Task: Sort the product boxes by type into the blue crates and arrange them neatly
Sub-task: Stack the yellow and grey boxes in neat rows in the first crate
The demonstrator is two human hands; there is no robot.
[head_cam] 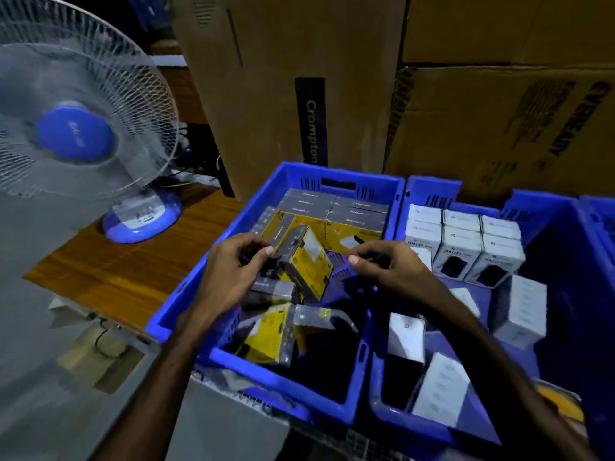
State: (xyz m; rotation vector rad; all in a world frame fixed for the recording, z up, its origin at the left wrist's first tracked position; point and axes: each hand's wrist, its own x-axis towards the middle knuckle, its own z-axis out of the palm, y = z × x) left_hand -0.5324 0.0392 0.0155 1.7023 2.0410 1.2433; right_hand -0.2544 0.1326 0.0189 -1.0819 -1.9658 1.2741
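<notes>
Yellow box (304, 261) tilted between left hand (233, 271) and right hand (387, 266)

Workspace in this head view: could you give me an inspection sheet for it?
Surface: wooden top left of the crates.
Job's things: left crate holds yellow boxes, far row neat, near ones loose; right crate holds white boxes.
Clutter: nothing seen.
Hands: left hand grips a yellow box; right hand curled, contents unclear.
Cables: wires behind the fan.
Surroundings: cartons behind.
</notes>
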